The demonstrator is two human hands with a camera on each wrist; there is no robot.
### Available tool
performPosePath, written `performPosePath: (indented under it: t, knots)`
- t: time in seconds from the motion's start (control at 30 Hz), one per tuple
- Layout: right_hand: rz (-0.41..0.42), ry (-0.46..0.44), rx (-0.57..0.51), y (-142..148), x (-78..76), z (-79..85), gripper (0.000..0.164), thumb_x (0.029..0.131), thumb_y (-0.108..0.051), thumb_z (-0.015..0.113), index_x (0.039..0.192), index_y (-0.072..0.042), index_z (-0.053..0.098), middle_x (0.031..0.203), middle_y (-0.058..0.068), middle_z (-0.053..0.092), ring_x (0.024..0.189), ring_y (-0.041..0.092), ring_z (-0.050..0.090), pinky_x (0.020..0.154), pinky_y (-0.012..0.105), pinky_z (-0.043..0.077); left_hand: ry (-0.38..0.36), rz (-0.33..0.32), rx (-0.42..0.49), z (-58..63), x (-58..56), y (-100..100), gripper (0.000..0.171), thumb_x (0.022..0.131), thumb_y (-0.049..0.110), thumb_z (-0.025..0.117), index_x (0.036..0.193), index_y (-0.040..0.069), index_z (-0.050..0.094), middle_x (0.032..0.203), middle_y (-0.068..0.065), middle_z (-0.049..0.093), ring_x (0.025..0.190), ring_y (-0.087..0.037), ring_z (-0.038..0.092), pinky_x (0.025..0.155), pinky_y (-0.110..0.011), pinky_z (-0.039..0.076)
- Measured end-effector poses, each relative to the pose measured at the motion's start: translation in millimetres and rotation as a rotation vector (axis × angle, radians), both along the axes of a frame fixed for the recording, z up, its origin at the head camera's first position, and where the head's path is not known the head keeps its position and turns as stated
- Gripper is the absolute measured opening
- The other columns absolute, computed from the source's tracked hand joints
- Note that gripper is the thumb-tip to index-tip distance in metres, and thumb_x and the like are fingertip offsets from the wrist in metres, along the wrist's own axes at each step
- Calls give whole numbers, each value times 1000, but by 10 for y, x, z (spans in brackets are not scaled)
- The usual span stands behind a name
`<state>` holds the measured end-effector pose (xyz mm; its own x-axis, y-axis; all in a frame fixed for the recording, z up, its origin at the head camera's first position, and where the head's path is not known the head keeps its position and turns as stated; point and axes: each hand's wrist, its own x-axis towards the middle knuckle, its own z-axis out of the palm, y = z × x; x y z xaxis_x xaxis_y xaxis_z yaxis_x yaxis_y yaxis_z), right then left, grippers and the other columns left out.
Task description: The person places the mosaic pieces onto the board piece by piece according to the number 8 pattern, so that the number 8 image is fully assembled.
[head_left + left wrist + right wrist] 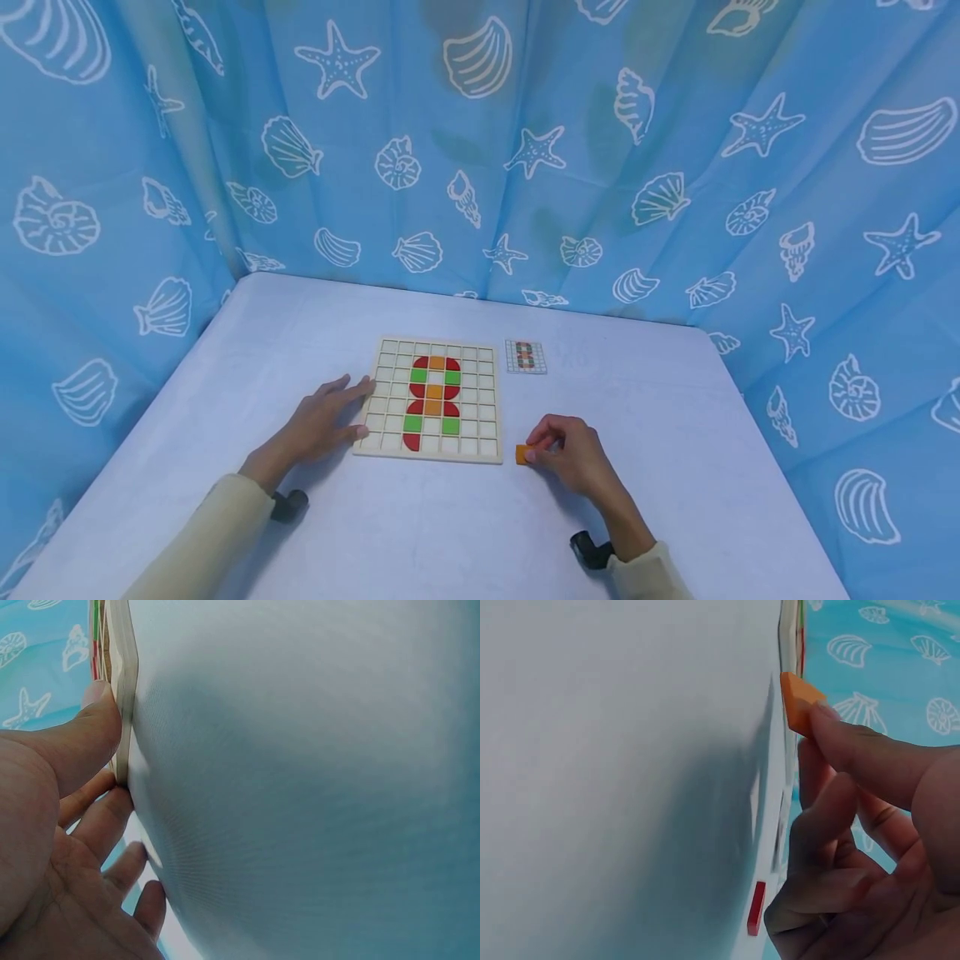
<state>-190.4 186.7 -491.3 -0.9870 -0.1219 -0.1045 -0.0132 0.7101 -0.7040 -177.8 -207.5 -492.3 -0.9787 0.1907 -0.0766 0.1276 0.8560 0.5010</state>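
My right hand (pixel 573 454) pinches an orange square tile (pixel 799 705) between thumb and fingers, just right of the wooden grid board (pixel 480 448). The other fingers of that hand are curled beneath. My left hand (pixel 318 421) rests its outstretched index finger and thumb at the board's left edge, the remaining fingers loosely spread in the left wrist view. On the board sits a pattern of rounded red tiles (pixel 412 442), green square tiles (pixel 450 426) and orange square tiles (pixel 432 407). A red tile (pixel 756 908) lies on the table beyond the right hand, hidden in the head view.
A small pattern card (pixel 527 356) showing a similar coloured figure lies to the right of the board's top corner. White cloth covers the table (pixel 420 533). A blue curtain (pixel 480 167) with white shells and starfish hangs behind and at the sides.
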Motion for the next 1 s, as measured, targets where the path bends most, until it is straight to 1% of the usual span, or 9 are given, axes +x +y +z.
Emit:
performPosePath:
  t: [0.17,0.27,0.4,0.7,0.83,1.0]
  knots:
    - [1,17,-59,-120,-4,46,19,86,-8,88,89,-21,74,81,-3,71,75,21,53,65,28,44,-18,15,-6,-6,-4,2,82,96,28,79,166,14,38,171,-21,37,159,-53,26,119,-77,33]
    - [8,19,-86,-241,1,71,18,86,-11,88,89,-21,75,82,-3,71,72,22,52,61,26,44,-17,18,0,-4,2,-5,81,96,27,79,166,14,38,170,-21,38,159,-53,25,119,-76,34]
    - [31,20,-111,-429,4,86,15,87,-16,89,89,-21,75,84,-4,71,74,22,54,60,26,46,-12,13,12,-3,12,-10,81,96,27,79,165,14,39,170,-21,38,159,-53,26,119,-77,34]
    - [131,12,-132,-817,-42,59,13,90,-19,87,87,-23,75,82,-4,70,82,19,59,63,26,50,11,-3,17,-5,18,-13,80,96,28,80,164,14,42,169,-20,41,157,-54,28,117,-78,34]
    - [144,12,-132,-955,-43,68,13,90,-20,87,86,-23,75,80,-5,70,84,18,61,64,26,51,6,3,16,3,15,-12,80,95,30,80,164,15,41,169,-20,40,157,-54,27,117,-79,33]
    - [134,15,-113,-1095,-41,59,15,89,-21,88,83,-23,75,77,-5,69,84,16,62,65,28,51,11,6,6,-11,11,-6,80,95,31,80,164,15,41,169,-20,40,157,-54,27,117,-79,32]
